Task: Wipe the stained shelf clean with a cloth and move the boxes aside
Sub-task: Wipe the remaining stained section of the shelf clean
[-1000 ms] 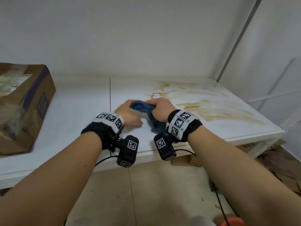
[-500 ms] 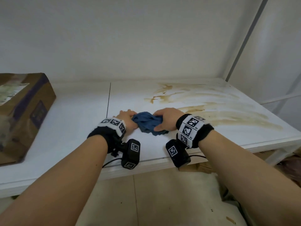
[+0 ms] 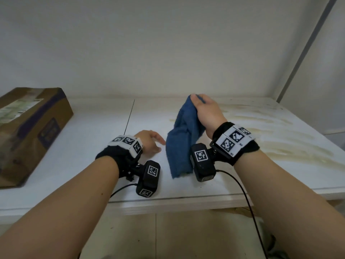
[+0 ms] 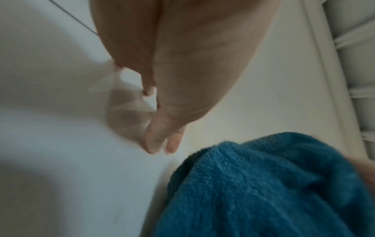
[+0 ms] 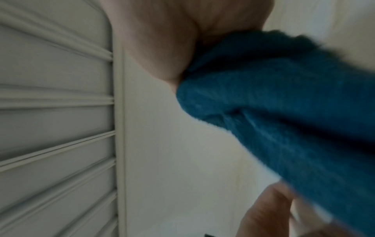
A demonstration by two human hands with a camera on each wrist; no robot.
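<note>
My right hand is raised above the white shelf and grips the top of a blue cloth, which hangs down loose toward the shelf. The right wrist view shows the cloth bunched in that fist. My left hand hovers low over the shelf just left of the cloth, fingers relaxed and holding nothing; in the left wrist view its fingers point down beside the cloth. Brown streaky stains cover the shelf's right half. A taped cardboard box stands on the shelf's left end.
The white wall closes the back of the shelf. A grey upright post stands at the back right corner. The shelf's front edge runs just below my wrists, with tiled floor beneath.
My right hand has lifted the cloth up off the shelf so it hangs open. My left hand has let go of the cloth and stays low.
</note>
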